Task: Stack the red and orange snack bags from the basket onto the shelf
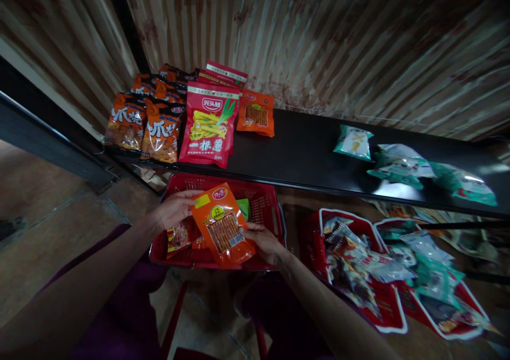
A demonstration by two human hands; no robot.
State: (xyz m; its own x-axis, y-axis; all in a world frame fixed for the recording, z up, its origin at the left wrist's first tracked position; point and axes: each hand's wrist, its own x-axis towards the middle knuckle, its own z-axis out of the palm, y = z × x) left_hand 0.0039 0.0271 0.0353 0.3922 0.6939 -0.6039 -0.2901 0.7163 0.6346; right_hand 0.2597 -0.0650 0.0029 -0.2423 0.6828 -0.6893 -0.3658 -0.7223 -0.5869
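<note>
"Orange packet [225, 227] is above the red basket [261, 193]. How do you judge it?"

"Light, I think, soft and a little slippery; the sticks inside may break. My left hand [175, 211] grips its upper corner, my right hand [263, 240] its opposite edge."

"And where is the good hold?"

"At these edges, I would say, not squeezing the middle."

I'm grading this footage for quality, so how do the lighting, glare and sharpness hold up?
Head view: dim overall, with heavy shadow low in the frame; head view: pale glare on the black shelf at far right; head view: large print on the held orange packet is sharper than the softly blurred red baskets at right.
</note>
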